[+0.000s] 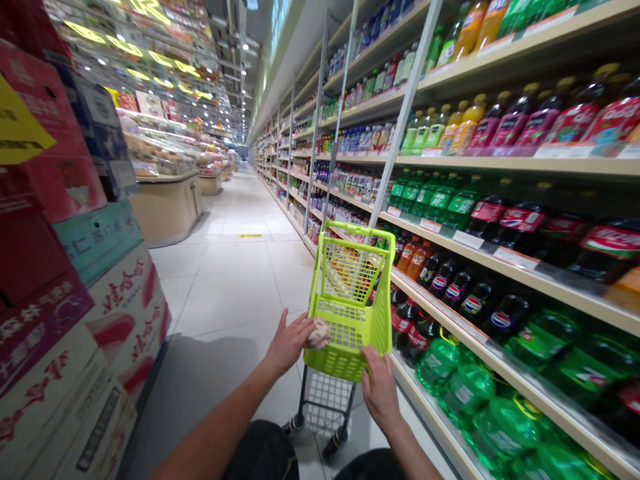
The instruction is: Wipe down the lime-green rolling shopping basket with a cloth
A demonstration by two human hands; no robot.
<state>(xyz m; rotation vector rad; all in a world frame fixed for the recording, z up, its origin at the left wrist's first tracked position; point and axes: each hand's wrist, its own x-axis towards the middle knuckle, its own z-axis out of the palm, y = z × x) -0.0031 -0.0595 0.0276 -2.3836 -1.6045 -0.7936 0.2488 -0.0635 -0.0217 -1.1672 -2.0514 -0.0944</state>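
A small lime-green shopping cart (350, 287) stands in the aisle right in front of me, close to the drinks shelves. My left hand (290, 341) rests on the near left edge of its basket, fingers curled around a small crumpled pale object (319, 333). My right hand (380, 388) grips the near lower rim of the basket, fingers wrapped over it. The cart's dark frame and wheels (336, 440) show below the basket.
Long shelves (500, 260) of soda and juice bottles run along the right. Stacked red, blue and white cartons (75, 280) fill the left. A tiled aisle (235, 267) leads ahead, with rounded display counters (167, 200) at the left.
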